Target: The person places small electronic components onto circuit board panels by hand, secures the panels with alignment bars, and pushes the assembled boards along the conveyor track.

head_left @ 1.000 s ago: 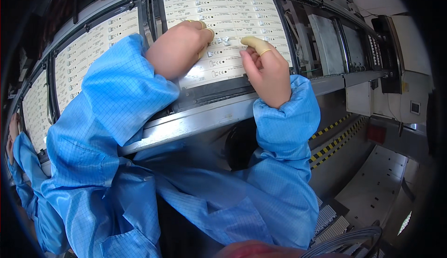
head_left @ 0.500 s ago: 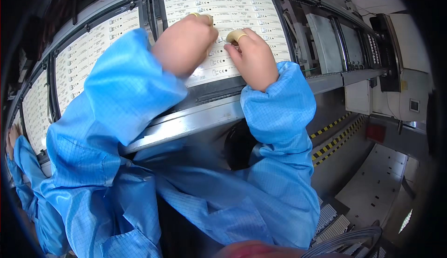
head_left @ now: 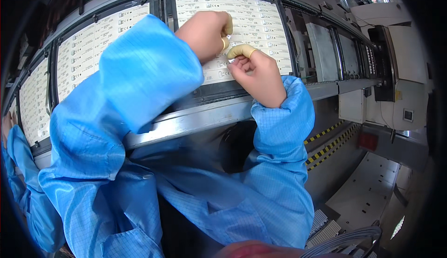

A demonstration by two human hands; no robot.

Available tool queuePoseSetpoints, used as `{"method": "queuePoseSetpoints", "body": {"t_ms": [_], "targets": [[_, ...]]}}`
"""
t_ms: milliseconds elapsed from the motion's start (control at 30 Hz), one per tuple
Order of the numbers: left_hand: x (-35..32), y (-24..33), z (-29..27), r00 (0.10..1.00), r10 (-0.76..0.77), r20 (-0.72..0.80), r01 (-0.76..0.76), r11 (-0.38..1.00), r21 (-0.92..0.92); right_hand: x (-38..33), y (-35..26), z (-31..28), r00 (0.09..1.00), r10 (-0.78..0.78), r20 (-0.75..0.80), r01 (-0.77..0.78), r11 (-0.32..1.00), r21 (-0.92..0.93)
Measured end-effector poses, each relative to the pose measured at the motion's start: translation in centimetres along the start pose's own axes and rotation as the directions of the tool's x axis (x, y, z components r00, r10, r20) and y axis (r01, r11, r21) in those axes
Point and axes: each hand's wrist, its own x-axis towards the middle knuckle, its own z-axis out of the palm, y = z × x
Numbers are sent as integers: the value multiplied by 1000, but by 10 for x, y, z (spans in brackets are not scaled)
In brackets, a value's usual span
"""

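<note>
A white panel, printed with rows of small labels and symbols, lies in a black frame on a metal conveyor. My left hand reaches over its left half with bent fingers closed, one wearing a yellow finger cot. Close to the right of it, over the panel's middle, is my right hand, its thumb and cot-covered index finger pinched together. A tiny pale bit shows by the right fingertips. What either hand holds is too small or hidden to name. Blue sleeves cover both forearms.
More framed white panels line the conveyor to the left. A metal rail runs along the near edge. Grey plates sit farther right on the line. At the far left, another person's blue sleeve shows. Yellow-black striped tape lies lower right.
My left hand has moved right, its fingers lower and closer to the right hand's fingertips. My right hand stays over the panel's middle. The view has shifted slightly.
</note>
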Motion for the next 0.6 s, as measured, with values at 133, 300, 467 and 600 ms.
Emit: {"method": "queuePoseSetpoints", "body": {"t_ms": [133,300,467,600], "targets": [[-5,-3,-24,952,-266,154,307,804,-509,2,0,2,998,-53,-16,50,987,-150],[-29,-3,-39,969,-248,6,216,829,-515,2,5,11,993,-121,-3,120,987,-108],[-44,-17,-40,998,-56,-19,48,960,-274,12,9,19,967,-250,37,253,950,-186],[-52,-12,-40,993,115,5,-114,993,-41,12,11,23,959,-277,58,283,937,-203]]}}
